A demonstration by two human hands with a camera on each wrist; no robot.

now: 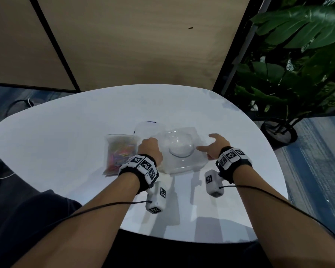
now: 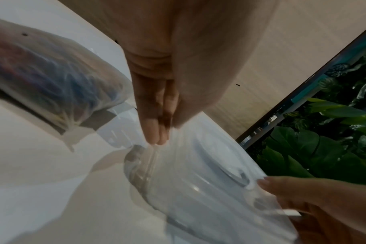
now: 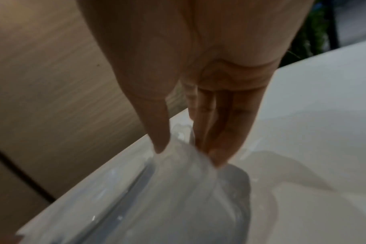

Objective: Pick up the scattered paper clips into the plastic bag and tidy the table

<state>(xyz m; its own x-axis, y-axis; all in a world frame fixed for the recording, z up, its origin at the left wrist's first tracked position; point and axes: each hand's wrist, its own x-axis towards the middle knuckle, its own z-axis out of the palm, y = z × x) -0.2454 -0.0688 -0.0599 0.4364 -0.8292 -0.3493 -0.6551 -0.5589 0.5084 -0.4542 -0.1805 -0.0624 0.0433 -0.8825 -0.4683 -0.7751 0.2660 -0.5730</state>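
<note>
A clear plastic bag (image 1: 120,151) full of colourful paper clips lies flat on the white table (image 1: 56,136), left of my left hand; it also shows blurred in the left wrist view as the bag (image 2: 52,79). No loose clips are visible on the tabletop. Between my hands sits a clear plastic container (image 1: 180,151) with a round domed middle. My left hand (image 1: 150,147) pinches its left rim, fingertips (image 2: 157,135) and thumb close together. My right hand (image 1: 211,147) grips the right rim, thumb on top and fingers (image 3: 215,145) at the outer edge.
A second clear round tub (image 1: 146,128) stands just behind the bag and the container. A large potted plant (image 1: 298,64) stands off the table's right side, and a wooden wall panel (image 1: 133,45) rises behind. Cables lie on the floor at left.
</note>
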